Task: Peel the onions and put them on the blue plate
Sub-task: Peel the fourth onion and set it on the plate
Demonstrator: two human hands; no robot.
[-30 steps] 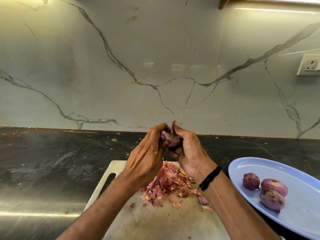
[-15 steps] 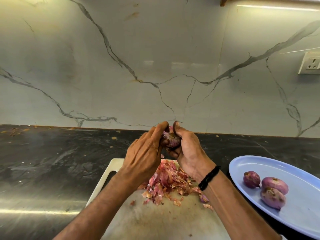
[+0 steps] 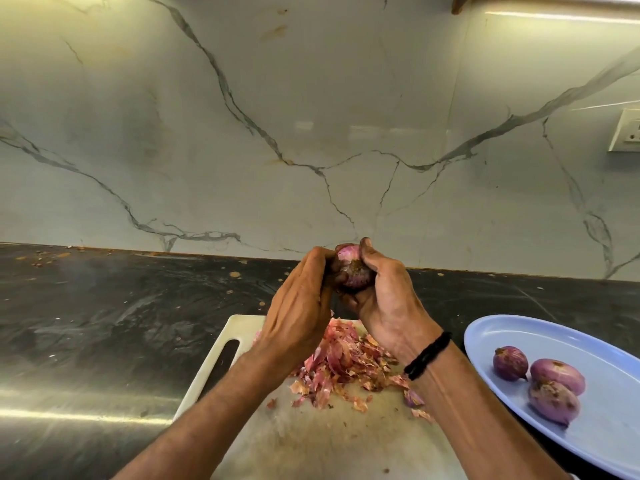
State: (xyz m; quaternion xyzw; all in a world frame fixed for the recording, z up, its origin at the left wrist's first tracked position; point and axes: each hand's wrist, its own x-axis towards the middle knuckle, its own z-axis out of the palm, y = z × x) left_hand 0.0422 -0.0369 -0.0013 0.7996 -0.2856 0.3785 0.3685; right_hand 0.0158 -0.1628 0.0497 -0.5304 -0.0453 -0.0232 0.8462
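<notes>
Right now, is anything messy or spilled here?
Nothing spilled badly. The pink papery onion skins lie heaped on the white plastic cutting board, as peeling leaves them; a few brown flecks dot the dark stone counter near the wall.

Plate point(image 3: 512, 327) right of cutting board point(image 3: 242, 327).

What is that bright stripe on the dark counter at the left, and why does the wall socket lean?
Head view: the stripe is glare on the polished counter, probably from the light strip overhead. Head view: the wide-angle lens tilts things near the edges, such as the socket. Head view: the held onion looks sharp.
</notes>
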